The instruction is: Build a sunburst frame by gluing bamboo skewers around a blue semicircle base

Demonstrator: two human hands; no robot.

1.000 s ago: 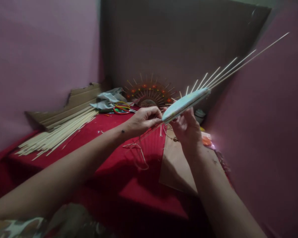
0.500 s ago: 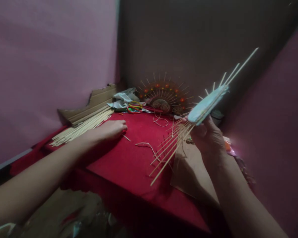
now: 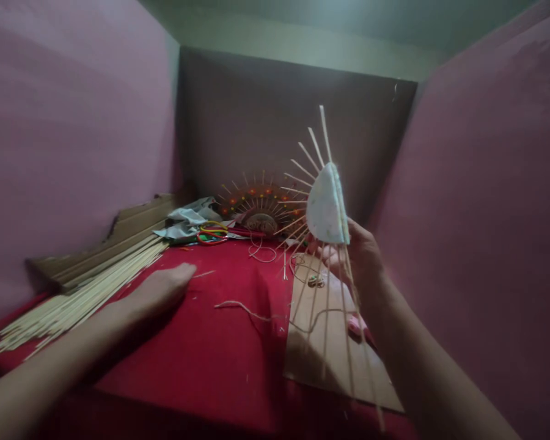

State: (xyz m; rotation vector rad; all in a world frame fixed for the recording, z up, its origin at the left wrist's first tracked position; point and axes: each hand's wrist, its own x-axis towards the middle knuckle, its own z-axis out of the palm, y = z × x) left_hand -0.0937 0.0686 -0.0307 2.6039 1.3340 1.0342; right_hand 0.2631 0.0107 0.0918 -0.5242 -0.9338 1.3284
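Observation:
My right hand (image 3: 355, 253) holds up a half-round, pale blue-white padded piece (image 3: 324, 208) by its lower edge. Thin bamboo sticks (image 3: 311, 146) fan out from it, upward, to the left and down. Its flat side faces right; some of my fingers are hidden behind it. Low over the red cloth, my left hand (image 3: 176, 278) is closed and a little blurred. A short thin stick (image 3: 205, 274) pokes out at its fingertips. Beside the left forearm lies a bundle of pale bamboo sticks (image 3: 87, 290).
Red cloth (image 3: 201, 360) covers the table. Scissors (image 3: 213, 232) and crumpled grey cloth (image 3: 190, 217) lie at the back. Behind stands a decorated fan-shaped piece (image 3: 261, 214). Twine (image 3: 242, 307) trails onto a cardboard sheet (image 3: 302, 360). Torn cardboard (image 3: 101, 244) leans left; pink walls flank the table.
My view has tilted up. The half-round piece has turned from a slanted, nearly edge-on pose to upright, showing its face. The short stick at my left hand points at a different angle.

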